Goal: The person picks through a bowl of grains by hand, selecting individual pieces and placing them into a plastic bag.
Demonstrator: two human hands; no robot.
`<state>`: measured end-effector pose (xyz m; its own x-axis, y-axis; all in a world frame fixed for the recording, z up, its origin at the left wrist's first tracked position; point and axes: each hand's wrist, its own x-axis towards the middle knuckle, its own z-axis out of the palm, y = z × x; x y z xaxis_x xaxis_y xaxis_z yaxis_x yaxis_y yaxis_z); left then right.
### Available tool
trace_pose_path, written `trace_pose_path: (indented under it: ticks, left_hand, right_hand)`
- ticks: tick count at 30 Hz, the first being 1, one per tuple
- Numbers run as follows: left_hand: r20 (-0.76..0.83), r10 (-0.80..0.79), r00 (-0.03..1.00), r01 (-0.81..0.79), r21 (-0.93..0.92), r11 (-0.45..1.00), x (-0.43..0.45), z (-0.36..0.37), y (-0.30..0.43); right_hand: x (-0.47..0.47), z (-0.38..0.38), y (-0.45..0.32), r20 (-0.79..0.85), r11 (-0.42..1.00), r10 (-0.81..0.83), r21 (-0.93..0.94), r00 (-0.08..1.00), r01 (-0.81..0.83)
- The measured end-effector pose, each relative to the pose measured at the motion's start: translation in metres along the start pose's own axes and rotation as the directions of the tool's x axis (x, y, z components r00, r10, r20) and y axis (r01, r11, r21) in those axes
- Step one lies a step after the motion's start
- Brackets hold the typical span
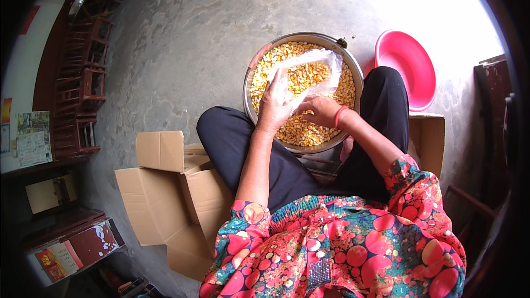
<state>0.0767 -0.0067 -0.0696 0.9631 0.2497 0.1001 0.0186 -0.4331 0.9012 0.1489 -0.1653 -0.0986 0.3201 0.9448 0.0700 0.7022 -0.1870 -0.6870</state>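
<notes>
A round metal pot [358, 70] filled with yellow corn kernels [306, 132] stands on the floor between my knees. Over the corn lies a clear plastic bag [336, 64], its mouth spread wide, with kernels showing inside the opening. My left hand [273, 101] holds the bag's near left edge, its fingers pointing away from me and partly covered by the film. Close beside it, my right hand [321, 109], with a red band at the wrist, has its fingertips bent onto the bag's near edge. The fingertips of the right hand are partly hidden.
A pink plastic basin [408, 70] sits right of the pot. An open cardboard box [159, 203] is at my left, and another cardboard box [428, 140] stands by my right knee. Wooden chairs [89, 87] line the left wall. Bare concrete floor [198, 49] extends beyond the pot.
</notes>
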Motion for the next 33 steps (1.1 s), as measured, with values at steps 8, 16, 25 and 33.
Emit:
trace_pose_path:
  ticks: [8, 16, 25, 33]
  left_hand:
    - [-0.005, 0.08, 0.997, -0.08, 0.039, 0.996, -0.001, -0.005, 0.01]
    - [-0.061, 0.062, 0.996, -0.056, 0.095, 0.994, 0.001, -0.005, -0.004]
    - [-0.125, 0.028, 0.992, -0.017, 0.087, 0.996, -0.001, -0.005, -0.012]
    - [-0.092, 0.031, 0.995, -0.016, 0.157, 0.987, 0.0, -0.004, -0.007]
  right_hand:
    - [-0.001, 0.037, -0.033, 0.052, 0.96, 0.161, -0.241, 0.986, -0.144]
    - [0.001, 0.031, 0.0, 0.488, 0.351, 0.424, 0.689, 0.763, -0.635]
    - [0.002, -0.032, -0.017, 0.482, 0.219, 0.142, 0.837, 0.865, -0.502]
    - [0.015, -0.037, -0.006, -0.025, 0.122, 0.417, 0.992, 0.909, -0.029]
